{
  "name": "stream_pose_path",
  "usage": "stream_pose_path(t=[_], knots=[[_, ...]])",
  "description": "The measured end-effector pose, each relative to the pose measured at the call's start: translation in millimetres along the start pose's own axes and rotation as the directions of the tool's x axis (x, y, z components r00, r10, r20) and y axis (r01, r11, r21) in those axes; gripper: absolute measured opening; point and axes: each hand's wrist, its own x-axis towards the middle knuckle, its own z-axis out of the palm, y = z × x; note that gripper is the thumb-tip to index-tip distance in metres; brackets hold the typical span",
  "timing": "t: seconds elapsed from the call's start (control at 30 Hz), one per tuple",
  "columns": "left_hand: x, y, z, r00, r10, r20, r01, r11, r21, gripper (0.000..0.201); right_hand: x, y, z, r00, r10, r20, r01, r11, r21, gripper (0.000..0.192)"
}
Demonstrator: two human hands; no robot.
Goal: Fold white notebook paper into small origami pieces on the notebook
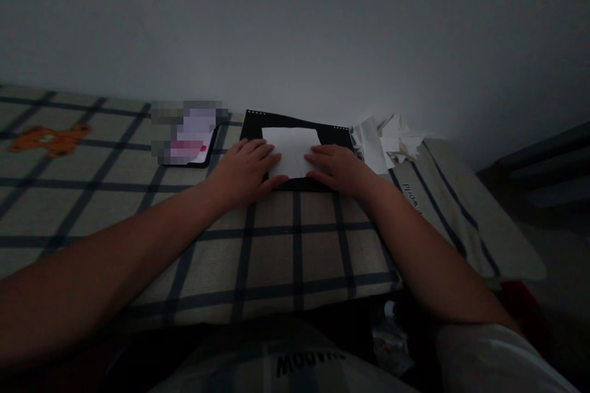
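A dim room: a bare grey wall (pixel 295 31) rises behind a table covered with a checked cloth (pixel 318 258). At the far side of the table, near the wall, a black board (pixel 335 137) lies flat, with a white sheet (pixel 290 141) on top of it. The left hand (pixel 244 171) rests on the sheet's left side, palm down, fingers somewhat spread, thumb along the near edge. The right hand (pixel 338 167) lies over its right side, fingers slightly parted and pinching nothing. Just right of the board is a pile of paper scraps (pixel 400 138); to its left lies a phone (pixel 197 132), partly blurred. An orange bear figure (pixel 48 140) shows far left; a clear bottle (pixel 391 341) stands below the near edge.
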Motion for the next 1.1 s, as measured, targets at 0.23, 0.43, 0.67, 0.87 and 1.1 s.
stream_pose_path(t=[0.23,0.43,0.67,0.87,1.1], knots=[[-1.1,5.9,-0.7,0.949,0.272,0.160,-0.265,0.962,-0.064,0.062,-1.7,-9.6,-10.8,1.000,0.017,0.016,-0.017,1.000,-0.011,0.044],[-1.9,10.1,-6.5,0.974,0.128,0.186,-0.126,0.992,-0.023,0.061,-3.3,-7.1,-10.3,1.000,-0.006,-0.029,0.008,0.996,0.085,0.044],[-3.2,10.8,-6.9,0.985,0.054,0.162,-0.053,0.999,-0.005,0.063,-4.6,-8.9,-0.7,0.991,-0.107,-0.079,0.122,0.970,0.208,0.045],[-2.5,6.8,-4.0,0.992,0.034,0.120,-0.034,0.999,-0.005,0.061,-7.1,-15.4,-5.7,0.992,-0.127,0.006,0.124,0.974,0.187,0.058],[0.2,12.0,-8.5,0.969,0.205,0.135,-0.201,0.979,-0.041,0.058,-7.9,-32.5,-12.6,0.987,-0.148,0.056,0.145,0.988,0.046,0.061]])
